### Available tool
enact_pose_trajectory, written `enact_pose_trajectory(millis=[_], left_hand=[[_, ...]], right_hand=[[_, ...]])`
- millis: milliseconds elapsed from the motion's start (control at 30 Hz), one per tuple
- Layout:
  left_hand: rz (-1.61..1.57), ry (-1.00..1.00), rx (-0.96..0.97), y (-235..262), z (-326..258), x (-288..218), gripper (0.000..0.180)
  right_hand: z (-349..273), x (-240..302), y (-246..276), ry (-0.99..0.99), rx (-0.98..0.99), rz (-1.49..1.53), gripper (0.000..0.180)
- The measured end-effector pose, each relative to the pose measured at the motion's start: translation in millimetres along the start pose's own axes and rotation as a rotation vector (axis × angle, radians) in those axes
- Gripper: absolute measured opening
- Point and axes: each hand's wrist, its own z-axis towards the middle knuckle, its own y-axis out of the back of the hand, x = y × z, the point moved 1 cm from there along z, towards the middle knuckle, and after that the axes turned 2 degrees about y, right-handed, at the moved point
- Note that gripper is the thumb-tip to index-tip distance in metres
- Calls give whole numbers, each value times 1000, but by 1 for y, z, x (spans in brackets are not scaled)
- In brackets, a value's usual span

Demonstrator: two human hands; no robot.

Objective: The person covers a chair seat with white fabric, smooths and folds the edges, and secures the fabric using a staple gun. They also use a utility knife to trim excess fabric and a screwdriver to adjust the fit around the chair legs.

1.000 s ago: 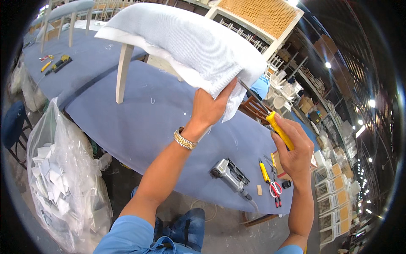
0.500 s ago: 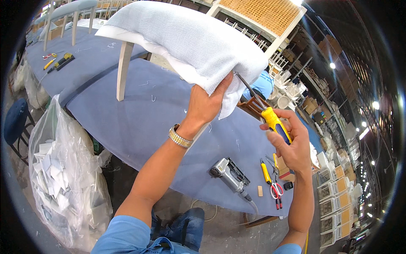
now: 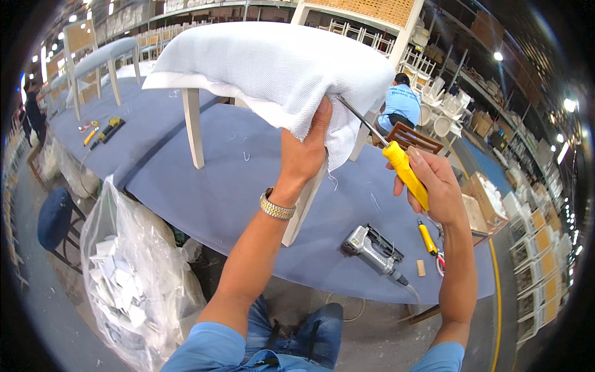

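Observation:
A chair (image 3: 193, 133) with pale wooden legs stands on the blue-grey covered table (image 3: 223, 180). Light blue-white woven fabric (image 3: 266, 62) drapes over its seat, with a white layer (image 3: 229, 99) showing beneath the fabric edge. At the seat's near corner my left hand (image 3: 305, 146) grips the fabric, thumb pressed up against a fold. My right hand (image 3: 431, 183) is closed round the yellow handle of a screwdriver (image 3: 406, 170). Its metal shaft slants up to the left, and the tip meets the fabric fold beside my left thumb. Whether the tip goes under the cloth is hidden.
A grey pneumatic staple gun (image 3: 372, 248) with a hose lies near the table's front edge. Right of it are a small wooden block (image 3: 421, 268) and a yellow-handled tool (image 3: 427, 239). A clear bag of scraps (image 3: 133, 279) stands left. Beyond the table a person (image 3: 400, 105) bends over.
The view has shifted, so the scene sits lower and further right. My right hand has turned its grip on the screwdriver handle, with the tip still at the fold. My left hand keeps its hold.

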Motion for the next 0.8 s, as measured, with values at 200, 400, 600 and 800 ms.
enact_pose_trajectory(millis=[200, 400, 600, 800], left_hand=[[29, 38, -3, 3, 1, 10, 46], [53, 130, 25, -2, -3, 8, 48], [114, 172, 7, 0, -3, 6, 57], [87, 217, 6, 7, -5, 1, 59]], right_hand=[[37, -46, 17, 86, 37, 87, 45], [70, -85, 26, 178, 24, 106, 45], [61, -74, 32, 246, 110, 13, 42], [7, -65, -7, 247, 587, -216, 38]])
